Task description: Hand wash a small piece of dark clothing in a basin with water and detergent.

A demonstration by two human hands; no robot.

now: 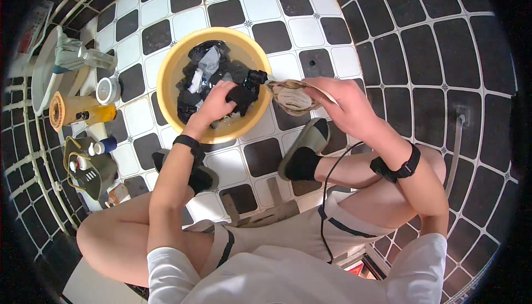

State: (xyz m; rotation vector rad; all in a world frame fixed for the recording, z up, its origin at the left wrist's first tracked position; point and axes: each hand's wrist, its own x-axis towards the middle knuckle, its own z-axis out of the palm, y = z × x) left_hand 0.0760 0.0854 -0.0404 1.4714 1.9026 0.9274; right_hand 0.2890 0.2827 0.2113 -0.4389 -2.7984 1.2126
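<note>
A yellow basin (164, 63) on the floor holds wet, mostly black clothes (194, 93), with a grey piece (209, 61) and a small white piece among them. My left hand (217, 104) is inside the basin, its fingers closed on a bunched black cloth (241, 99); some fingertips are hidden. Just beyond the basin's right rim, my right hand (343, 104) grips a tan and brown pouch-like thing (293, 98) with a pale patch on it. Its exact kind is unclear. The pouch-like thing's left end reaches the rim, where black cloth (256, 77) lies.
To the left stand a spray bottle (100, 58), a white-lidded jar (108, 91), an orange-yellow bottle (102, 113), a blue-capped bottle (105, 145) and a dark green bucket (95, 172). Pipes run along the left wall. A black cable (327, 193) hangs past my right leg. My slippered feet flank the basin's near side.
</note>
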